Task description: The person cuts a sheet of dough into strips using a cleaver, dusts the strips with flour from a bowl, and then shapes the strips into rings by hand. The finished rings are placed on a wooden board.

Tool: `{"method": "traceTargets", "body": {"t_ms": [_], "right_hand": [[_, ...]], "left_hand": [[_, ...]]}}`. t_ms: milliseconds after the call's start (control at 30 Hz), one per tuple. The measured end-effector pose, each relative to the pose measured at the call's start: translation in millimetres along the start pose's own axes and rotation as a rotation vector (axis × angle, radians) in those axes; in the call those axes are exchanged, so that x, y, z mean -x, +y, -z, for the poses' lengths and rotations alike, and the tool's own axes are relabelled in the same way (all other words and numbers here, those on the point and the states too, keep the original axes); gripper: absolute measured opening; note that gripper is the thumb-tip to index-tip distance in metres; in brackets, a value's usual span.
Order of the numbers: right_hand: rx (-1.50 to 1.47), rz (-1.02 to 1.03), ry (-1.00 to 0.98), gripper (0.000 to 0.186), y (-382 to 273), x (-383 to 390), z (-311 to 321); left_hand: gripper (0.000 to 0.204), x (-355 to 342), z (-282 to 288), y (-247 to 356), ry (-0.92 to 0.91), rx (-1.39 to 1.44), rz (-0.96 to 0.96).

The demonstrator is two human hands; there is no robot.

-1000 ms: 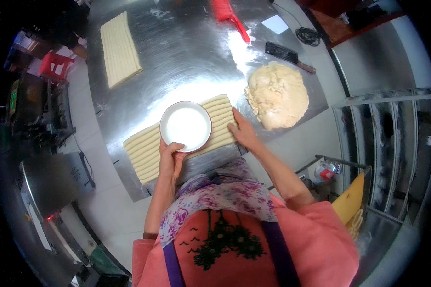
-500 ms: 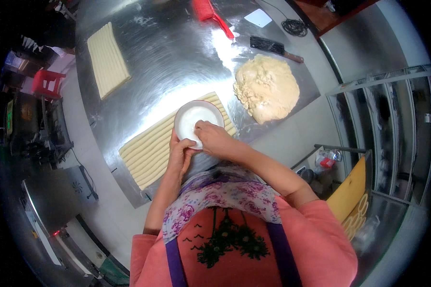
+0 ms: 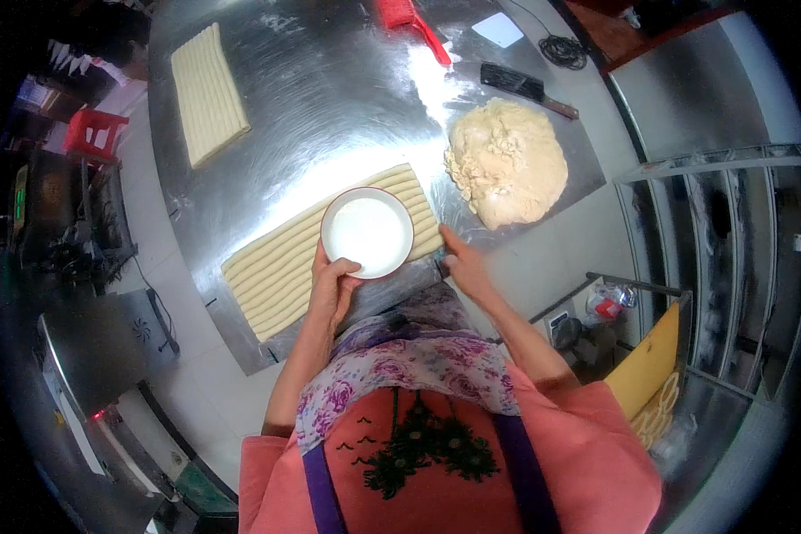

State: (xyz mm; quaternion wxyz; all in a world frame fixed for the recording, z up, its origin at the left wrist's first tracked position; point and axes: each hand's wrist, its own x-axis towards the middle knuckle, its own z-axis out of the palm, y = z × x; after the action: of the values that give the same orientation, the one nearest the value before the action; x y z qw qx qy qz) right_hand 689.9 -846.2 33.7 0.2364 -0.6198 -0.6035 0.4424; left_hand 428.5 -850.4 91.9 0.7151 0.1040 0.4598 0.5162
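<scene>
My left hand [image 3: 331, 287] grips the rim of a round white bowl [image 3: 402, 214] with a dark rim, its thumb over the near edge. White contents fill the bottom of the bowl; whether liquid or powder I cannot tell. Beneath the bowl lies a slab of pale dough strips [image 3: 280, 267], set side by side in long rows. At the slab's right end is my right hand [image 3: 465, 267], index finger stretched to the strip ends and thumb apart from it. Nothing shows in that hand. The bowl hides the middle of the slab.
A big lump of dough [image 3: 507, 165] sits to the right on the steel table [image 3: 329, 107]. Beyond it lie a cleaver [image 3: 512, 82], a white scraper [image 3: 498, 30] and a red brush [image 3: 414, 22]. Another slab of dough strips [image 3: 209, 96] is at the far left.
My right hand has come out of the bowl and moved right to the end of the dough strips. My left hand keeps the bowl in nearly the same place.
</scene>
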Motion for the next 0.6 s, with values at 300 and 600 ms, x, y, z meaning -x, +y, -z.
{"method": "traceTargets", "body": {"t_ms": [300, 600], "right_hand": [[0.035, 0.195, 0.005, 0.068, -37.7, -119.9, -32.8], [0.013, 0.082, -0.133, 0.064, -55.1, -76.3, -11.6]], "left_hand": [[0.081, 15.8, 13.3, 10.6, 0.093, 0.050, -0.086], [0.078, 16.1, 8.9, 14.1, 0.071, 0.072, -0.101]]}}
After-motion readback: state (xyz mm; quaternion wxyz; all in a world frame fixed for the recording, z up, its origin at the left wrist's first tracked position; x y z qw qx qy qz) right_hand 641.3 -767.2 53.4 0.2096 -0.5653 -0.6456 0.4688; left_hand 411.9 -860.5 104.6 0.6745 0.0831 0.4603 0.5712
